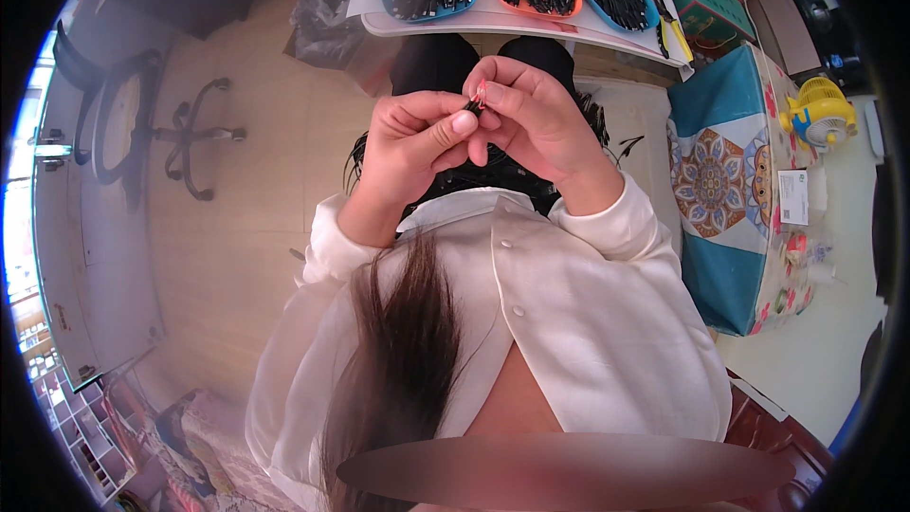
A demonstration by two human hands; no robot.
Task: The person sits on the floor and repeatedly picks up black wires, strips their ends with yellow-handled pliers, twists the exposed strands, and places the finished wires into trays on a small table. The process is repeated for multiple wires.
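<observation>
My left hand (417,136) and my right hand (538,121) meet above my lap, in front of the table edge. Between thumb and index finger, the left pinches the black part of a small black and red wire piece (481,95). The right thumb and fingers are closed on its thin red end; the fingertips partly hide it, so its exact kind is unclear. More black wires (355,163) lie across my lap, beneath both hands.
Beyond my knees, a white table (455,28) bears a blue tray (387,2), an orange tray (540,12) and another blue tray (652,14), all heaped with black wires. Yellow-handled cutters (678,38) lie at its right corner. A yellow fan (820,114) stands right; an office chair (185,133), left.
</observation>
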